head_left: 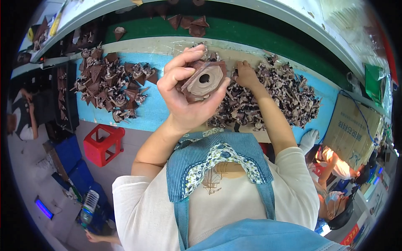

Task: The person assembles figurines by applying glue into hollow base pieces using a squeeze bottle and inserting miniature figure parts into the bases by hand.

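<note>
Table (161,109) fills the far part of the view, with a blue top and a green strip behind it. On its left lies a big heap of brown folded pieces (111,81), most of them pointed like little cones. On its right lies a second heap (278,98), darker and made of smaller mixed bits. Judging by the two heaps, some sorting or folding looks done, yet a lot of loose bits are left on the right side. Near the floor on the left stands a red stool (102,144). The left hand (184,90) is lifted up close, with its fingers and thumb curled around a brown part (204,80) that has a flat round face and a hole in the middle. The part sits in the middle of the view, above the table and not touching it. The right hand (246,75) reaches far out and rests on the right heap, its fingers bent down into the bits; I cannot tell if it pinches one.
</note>
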Demonstrator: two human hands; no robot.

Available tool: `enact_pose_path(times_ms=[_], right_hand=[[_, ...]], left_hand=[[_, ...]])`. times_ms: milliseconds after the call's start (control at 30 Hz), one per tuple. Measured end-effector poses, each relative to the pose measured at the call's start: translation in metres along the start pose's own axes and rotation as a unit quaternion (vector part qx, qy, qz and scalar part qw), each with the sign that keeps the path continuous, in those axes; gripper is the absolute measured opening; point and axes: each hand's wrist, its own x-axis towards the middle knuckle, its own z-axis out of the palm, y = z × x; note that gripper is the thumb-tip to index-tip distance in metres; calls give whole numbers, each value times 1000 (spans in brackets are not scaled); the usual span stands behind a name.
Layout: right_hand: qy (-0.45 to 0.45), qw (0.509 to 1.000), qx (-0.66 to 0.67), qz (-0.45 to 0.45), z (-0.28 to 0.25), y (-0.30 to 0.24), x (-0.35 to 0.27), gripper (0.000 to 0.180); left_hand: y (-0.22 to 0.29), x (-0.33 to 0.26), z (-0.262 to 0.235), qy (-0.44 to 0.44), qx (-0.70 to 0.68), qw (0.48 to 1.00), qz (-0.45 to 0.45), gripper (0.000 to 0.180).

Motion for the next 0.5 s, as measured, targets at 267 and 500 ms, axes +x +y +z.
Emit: enact_pose_path(times_ms=[267, 500], right_hand=[[104, 947, 302, -43, -56, -5, -32, 33], [68, 791, 603, -74, -144, -55, -117, 33]], left_hand=[[3, 4, 5, 32, -35, 999, 25, 77], [19, -4, -2, -2, -147, 988, -47, 77]])
